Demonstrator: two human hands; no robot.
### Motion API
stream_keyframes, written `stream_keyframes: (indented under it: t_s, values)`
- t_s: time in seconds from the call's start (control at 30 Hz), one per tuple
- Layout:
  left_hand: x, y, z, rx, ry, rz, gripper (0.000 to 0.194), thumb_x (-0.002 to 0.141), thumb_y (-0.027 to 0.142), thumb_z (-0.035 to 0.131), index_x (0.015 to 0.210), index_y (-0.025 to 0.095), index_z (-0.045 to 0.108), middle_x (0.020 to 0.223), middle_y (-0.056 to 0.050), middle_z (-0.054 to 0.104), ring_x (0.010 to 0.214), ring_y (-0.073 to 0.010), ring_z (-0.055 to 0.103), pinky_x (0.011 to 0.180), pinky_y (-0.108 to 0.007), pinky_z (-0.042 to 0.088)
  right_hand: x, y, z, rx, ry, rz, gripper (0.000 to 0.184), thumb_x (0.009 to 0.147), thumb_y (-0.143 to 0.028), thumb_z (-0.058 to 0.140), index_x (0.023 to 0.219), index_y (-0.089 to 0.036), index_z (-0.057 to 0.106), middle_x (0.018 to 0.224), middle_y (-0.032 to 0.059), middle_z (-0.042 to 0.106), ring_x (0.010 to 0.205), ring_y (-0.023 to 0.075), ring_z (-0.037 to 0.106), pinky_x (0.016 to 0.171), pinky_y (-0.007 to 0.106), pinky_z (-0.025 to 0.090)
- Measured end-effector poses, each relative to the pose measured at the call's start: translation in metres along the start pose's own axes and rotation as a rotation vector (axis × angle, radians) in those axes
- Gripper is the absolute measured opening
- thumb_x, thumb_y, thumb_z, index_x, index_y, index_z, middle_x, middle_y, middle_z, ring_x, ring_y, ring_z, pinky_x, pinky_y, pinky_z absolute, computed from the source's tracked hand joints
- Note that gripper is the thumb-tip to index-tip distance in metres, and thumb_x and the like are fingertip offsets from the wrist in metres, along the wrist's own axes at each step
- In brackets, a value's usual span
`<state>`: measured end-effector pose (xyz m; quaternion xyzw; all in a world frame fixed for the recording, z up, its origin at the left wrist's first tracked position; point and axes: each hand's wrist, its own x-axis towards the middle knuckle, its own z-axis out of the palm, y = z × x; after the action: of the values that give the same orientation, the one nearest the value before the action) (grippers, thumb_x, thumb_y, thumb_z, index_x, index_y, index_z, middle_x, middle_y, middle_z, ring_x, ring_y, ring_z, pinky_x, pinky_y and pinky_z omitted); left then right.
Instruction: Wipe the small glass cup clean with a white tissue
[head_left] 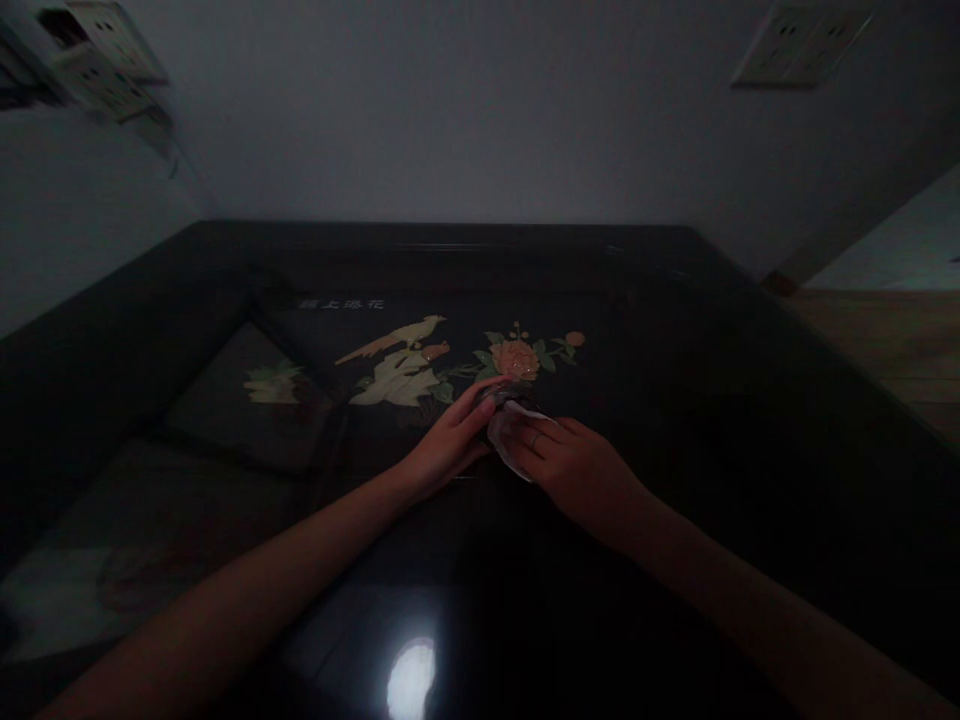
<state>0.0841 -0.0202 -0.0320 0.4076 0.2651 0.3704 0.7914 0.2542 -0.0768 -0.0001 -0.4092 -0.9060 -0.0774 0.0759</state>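
In the middle of the head view, my left hand (448, 442) is closed around a small dark, shiny, rounded object (510, 392). The dim light hides what kind of object it is. My right hand (581, 468), with a ring on one finger, presses a white tissue or thin cloth (504, 447) against its near side. Both hands meet above a glossy black tabletop (637, 590). Just beyond them lies the table's inlaid decoration, with a pinkish flower (516, 358) and a pale long-tailed bird (405, 335).
The table's far edge runs along a grey wall (465, 120). Wall sockets (105, 65) are at the upper left, and another socket plate (802, 45) is at the upper right. A bright light reflection (411, 680) shows on the near tabletop. Wooden-looking floor (885, 330) appears at right.
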Motion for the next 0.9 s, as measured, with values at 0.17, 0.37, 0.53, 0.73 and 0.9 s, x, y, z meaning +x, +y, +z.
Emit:
stream_keyframes:
  t_s: [0.17, 0.37, 0.53, 0.73, 0.9]
  values:
    - [0.002, -0.001, 0.000, -0.070, 0.015, 0.000, 0.049, 0.076, 0.044, 0.072, 0.118, 0.023, 0.057, 0.111, -0.006, 0.061, 0.099, -0.0189, 0.056, 0.081, -0.028, 0.047, 0.000, 0.006, 0.000, 0.038, -0.014, 0.030, 0.034, 0.089, -0.006, 0.048, 0.121, -0.011, 0.060, 0.123, 0.0139, 0.064, 0.114, 0.0259, 0.059, 0.089, 0.040, 0.053]
    - [0.004, 0.000, -0.001, -0.057, 0.046, -0.014, 0.048, 0.075, 0.046, 0.071, 0.115, 0.026, 0.056, 0.120, -0.007, 0.056, 0.108, -0.0236, 0.053, 0.082, -0.034, 0.049, 0.000, 0.005, 0.009, 0.438, 0.027, 0.160, 0.047, 0.086, 0.000, 0.037, 0.127, -0.012, 0.057, 0.128, 0.0136, 0.061, 0.123, 0.0230, 0.053, 0.103, 0.042, 0.046]
    - [0.001, 0.001, -0.001, -0.042, 0.017, -0.005, 0.050, 0.076, 0.036, 0.072, 0.121, 0.026, 0.053, 0.125, -0.008, 0.054, 0.111, -0.0255, 0.052, 0.084, -0.036, 0.049, 0.005, -0.007, 0.010, 0.952, 0.152, 0.362, 0.046, 0.086, -0.006, 0.040, 0.128, -0.017, 0.056, 0.124, 0.0095, 0.063, 0.115, 0.0228, 0.060, 0.095, 0.039, 0.051]
    - [0.001, -0.001, -0.001, -0.024, -0.063, 0.015, 0.066, 0.069, 0.012, 0.076, 0.128, 0.026, 0.051, 0.123, -0.008, 0.056, 0.106, -0.0210, 0.055, 0.090, -0.033, 0.046, 0.007, 0.001, 0.008, 1.281, 0.128, 0.598, 0.030, 0.089, -0.015, 0.044, 0.109, -0.011, 0.066, 0.090, 0.0091, 0.073, 0.080, 0.0204, 0.070, 0.071, 0.032, 0.057]
    - [0.001, 0.001, 0.001, 0.023, -0.055, 0.016, 0.077, 0.068, 0.013, 0.078, 0.136, 0.027, 0.045, 0.127, -0.008, 0.055, 0.108, -0.0208, 0.056, 0.093, -0.032, 0.045, 0.006, 0.006, 0.000, 1.288, 0.134, 0.583, 0.028, 0.088, -0.017, 0.047, 0.106, -0.009, 0.068, 0.087, 0.0089, 0.074, 0.077, 0.0201, 0.070, 0.069, 0.031, 0.057]
